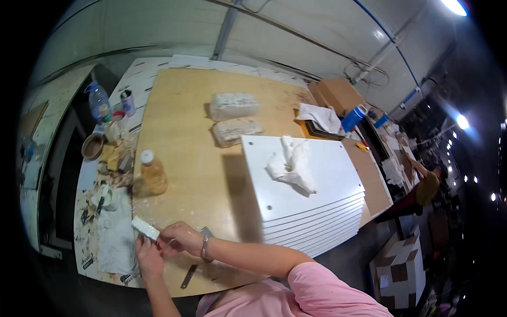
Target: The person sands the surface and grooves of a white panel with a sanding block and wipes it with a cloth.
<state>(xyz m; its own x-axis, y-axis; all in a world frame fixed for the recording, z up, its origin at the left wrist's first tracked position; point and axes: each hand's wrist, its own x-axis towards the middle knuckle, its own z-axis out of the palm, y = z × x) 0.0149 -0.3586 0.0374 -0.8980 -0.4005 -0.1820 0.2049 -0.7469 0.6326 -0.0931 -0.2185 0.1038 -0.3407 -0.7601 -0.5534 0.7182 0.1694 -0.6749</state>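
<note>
A small white rectangular block (145, 228) is held above the table's near left part. My left hand (150, 259) is closed on it from below, with fingertips at its underside. From the right, my right hand (182, 239) reaches across with bent fingers pinching the block's near end. The fingers partly hide that end. Under my right wrist, which wears a metal bracelet, a grey flat piece (207, 232) shows in part. A dark flat metal blade (188, 276) lies on the wood close to my forearms.
White drilled panels (317, 211) are stacked at right, a crumpled white cloth (291, 166) on top. Two wrapped blocks (234, 105) sit farther back. A capped bottle of amber liquid (153, 173) stands left, near a white rag (116, 232) and a brown bowl (93, 146). Another person (425, 187) works at far right.
</note>
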